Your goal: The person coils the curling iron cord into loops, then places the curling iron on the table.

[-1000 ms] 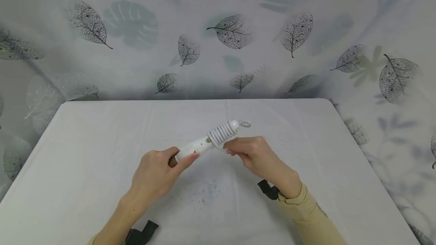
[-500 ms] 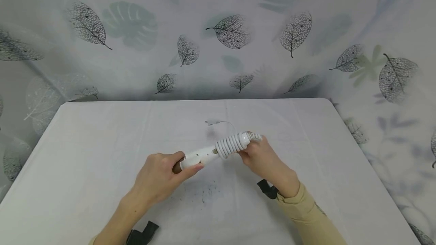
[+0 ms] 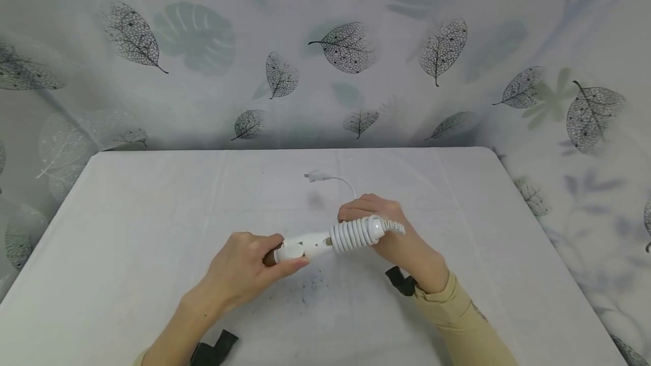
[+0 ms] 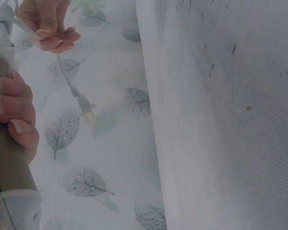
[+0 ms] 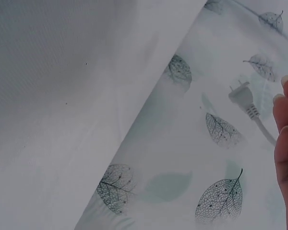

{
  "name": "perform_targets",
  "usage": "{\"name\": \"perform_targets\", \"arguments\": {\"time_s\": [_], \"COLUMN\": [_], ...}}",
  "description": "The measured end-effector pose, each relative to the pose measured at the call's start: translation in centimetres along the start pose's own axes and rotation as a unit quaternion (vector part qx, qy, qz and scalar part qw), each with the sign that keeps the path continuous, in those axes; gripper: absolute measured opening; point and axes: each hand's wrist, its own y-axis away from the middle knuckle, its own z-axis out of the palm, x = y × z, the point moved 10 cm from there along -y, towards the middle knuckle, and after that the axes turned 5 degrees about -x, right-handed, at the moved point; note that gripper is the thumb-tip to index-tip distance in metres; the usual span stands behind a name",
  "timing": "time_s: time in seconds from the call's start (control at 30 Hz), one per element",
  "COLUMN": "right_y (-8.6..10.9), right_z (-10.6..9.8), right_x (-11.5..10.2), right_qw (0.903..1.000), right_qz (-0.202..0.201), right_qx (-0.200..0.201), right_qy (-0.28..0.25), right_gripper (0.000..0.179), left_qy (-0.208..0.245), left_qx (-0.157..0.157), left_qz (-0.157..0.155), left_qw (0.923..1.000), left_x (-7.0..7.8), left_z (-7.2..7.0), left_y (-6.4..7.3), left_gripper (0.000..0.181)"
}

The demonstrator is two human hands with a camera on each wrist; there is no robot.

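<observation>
A white hair iron (image 3: 315,244) lies across the middle of the head view, its white power cord (image 3: 356,234) coiled round the handle. My left hand (image 3: 244,267) grips the barrel end; in the left wrist view its fingers (image 4: 17,112) curl round a brown-grey barrel (image 4: 7,158). Behind the handle, my right hand (image 3: 402,242) holds the cord's loose end, pinched between thumb and fingers in the left wrist view. From there the two-pin plug (image 3: 317,176) dangles on a short length of cord. Only fingertips (image 5: 284,151) of the right hand show in the right wrist view.
A white table (image 3: 152,196) lies under both hands, with small dark specks (image 3: 312,284) near its middle. Leaf-patterned cloth (image 3: 203,95) rises behind it and at the sides. Black straps (image 3: 402,281) hang at both wrists.
The hair iron has come nearer and tipped flatter, its handle end moving right and down. The right hand went behind the handle, and the plug swung into sight beyond it.
</observation>
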Motion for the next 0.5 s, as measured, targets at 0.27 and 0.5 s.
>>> {"name": "perform_targets", "arguments": {"time_s": [0.27, 0.5], "right_y": [0.4, 0.4], "right_z": [0.2, 0.7], "right_x": [0.0, -0.3], "right_qw": [0.9892, 0.9864], "right_qz": [-0.043, -0.082], "right_qx": [-0.044, -0.064], "right_qy": [-0.133, -0.128], "right_gripper": [0.01, 0.004], "left_qy": [-0.004, -0.01], "left_qx": [-0.041, -0.089], "left_qz": [0.015, 0.026], "left_qw": [0.999, 0.9957], "left_x": [0.0, 0.3], "left_z": [0.3, 1.0], "left_y": [0.1, 0.2], "left_gripper": [0.056, 0.054]}}
